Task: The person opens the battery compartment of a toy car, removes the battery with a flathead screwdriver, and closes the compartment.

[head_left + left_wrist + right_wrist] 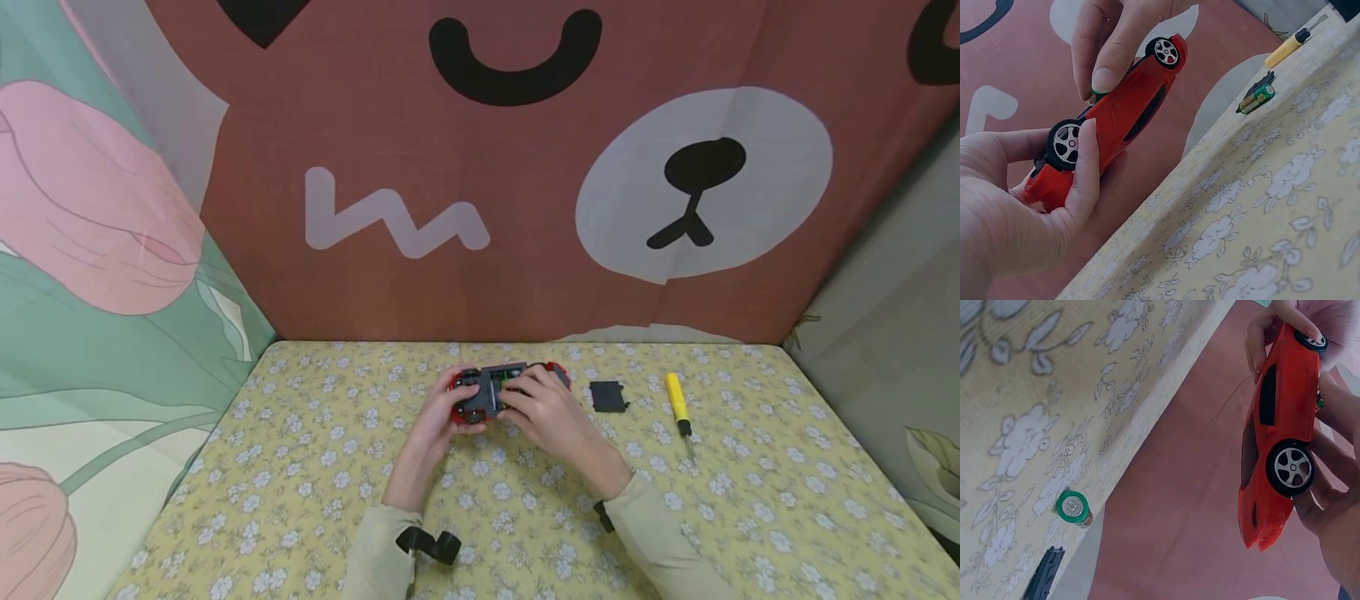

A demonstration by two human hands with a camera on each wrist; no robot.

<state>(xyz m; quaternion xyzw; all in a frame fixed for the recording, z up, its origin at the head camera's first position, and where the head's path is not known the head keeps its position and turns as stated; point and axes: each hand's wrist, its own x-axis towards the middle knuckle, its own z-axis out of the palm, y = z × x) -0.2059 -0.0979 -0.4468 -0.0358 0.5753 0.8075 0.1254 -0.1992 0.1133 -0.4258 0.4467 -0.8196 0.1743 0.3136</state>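
A red toy car (495,392) is held belly-up above the table, its grey underside facing me. My left hand (453,408) grips one end, with the thumb (1088,162) lying along the red side by a wheel. My right hand (525,396) grips the other end, thumb (1110,69) on the car's side. Its fingertips rest at the underside, where a bit of green battery (1097,95) shows. In the right wrist view the red toy car (1279,431) hangs between both hands.
A loose green battery (1257,99) lies on the flowered tablecloth (750,500) next to a small black cover (607,396). A yellow-handled screwdriver (678,402) lies further right. Fabric backdrops stand behind and on both sides.
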